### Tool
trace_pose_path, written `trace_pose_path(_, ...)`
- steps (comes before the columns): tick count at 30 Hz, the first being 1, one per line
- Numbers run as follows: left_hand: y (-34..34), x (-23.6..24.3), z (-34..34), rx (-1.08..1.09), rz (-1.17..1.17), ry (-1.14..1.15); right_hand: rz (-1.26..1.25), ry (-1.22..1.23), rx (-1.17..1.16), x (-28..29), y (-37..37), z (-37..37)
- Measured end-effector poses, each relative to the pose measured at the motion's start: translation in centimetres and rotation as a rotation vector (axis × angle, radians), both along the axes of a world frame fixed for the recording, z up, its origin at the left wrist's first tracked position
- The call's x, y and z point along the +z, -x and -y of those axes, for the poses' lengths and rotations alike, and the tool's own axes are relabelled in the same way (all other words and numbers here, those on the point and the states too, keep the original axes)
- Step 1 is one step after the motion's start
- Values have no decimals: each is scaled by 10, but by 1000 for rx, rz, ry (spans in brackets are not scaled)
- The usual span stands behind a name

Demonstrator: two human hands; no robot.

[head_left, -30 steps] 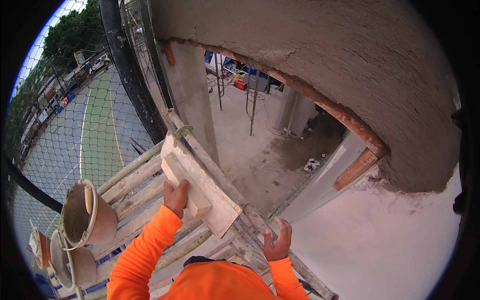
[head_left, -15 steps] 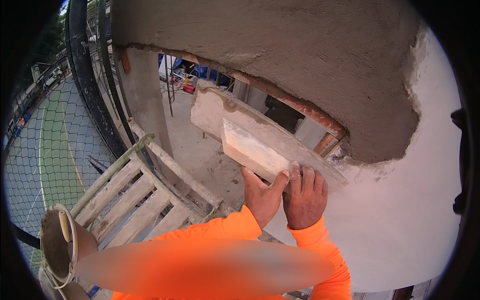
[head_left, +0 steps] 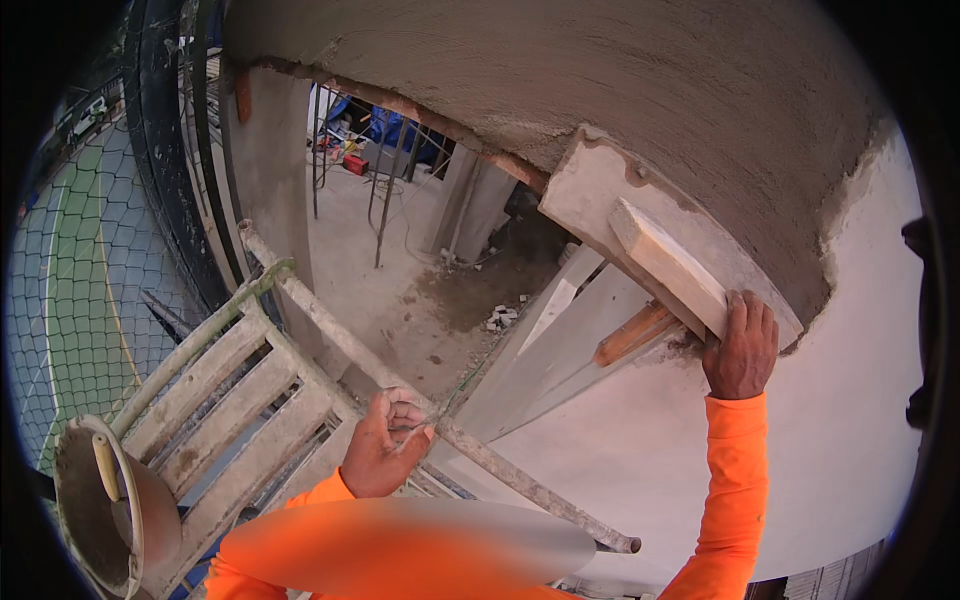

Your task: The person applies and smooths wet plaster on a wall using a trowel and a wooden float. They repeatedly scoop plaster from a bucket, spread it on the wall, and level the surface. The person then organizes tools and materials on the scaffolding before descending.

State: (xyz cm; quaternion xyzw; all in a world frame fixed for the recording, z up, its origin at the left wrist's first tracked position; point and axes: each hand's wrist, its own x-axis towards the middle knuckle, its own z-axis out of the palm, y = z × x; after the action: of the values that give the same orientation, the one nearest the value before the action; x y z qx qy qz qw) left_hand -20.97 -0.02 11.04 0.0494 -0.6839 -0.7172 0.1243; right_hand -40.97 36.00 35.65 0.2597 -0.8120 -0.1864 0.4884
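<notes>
My right hand (head_left: 741, 346) is wrapped round the lower end of the pale, wedge-like handle of a plastering float (head_left: 600, 180). The float's long flat board lies against the lower edge of the wet grey plaster (head_left: 560, 70), near the corner of the opening. Its working face is hidden. Down to the left, my left hand (head_left: 386, 443) is beside the scaffold's metal rail. Its fingers are loosely curled, with the thumb apart and nothing seen between them.
A slatted scaffold platform (head_left: 222, 398) and its rail (head_left: 340, 333) run at the lower left. A bucket (head_left: 150, 520) with a handle stands there. Black netting (head_left: 80, 300) hangs at the far left. A smooth white wall (head_left: 650, 450) fills the right. Rubble (head_left: 503, 318) lies on the floor beyond.
The float has moved up and to the right, onto the plaster, with my right hand. My left hand has come off the float and moved down and left toward the rail.
</notes>
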Motion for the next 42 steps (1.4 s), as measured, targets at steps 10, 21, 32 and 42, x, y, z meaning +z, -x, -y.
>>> trace_pose_path(10,-56,-45,58,344,75,-48,-64,-116,41,15,36,115)
trace_pose_path(21,-41,-29,14,258,54,-131,-278,-120,218,75,105,309)
trace_pose_path(32,-108,-65,62,506,82,111,-123,-235,162,43,64,195)
trace_pose_path(42,-154,-102,149,848,225,1000,-93,-111,-17,11,12,16)
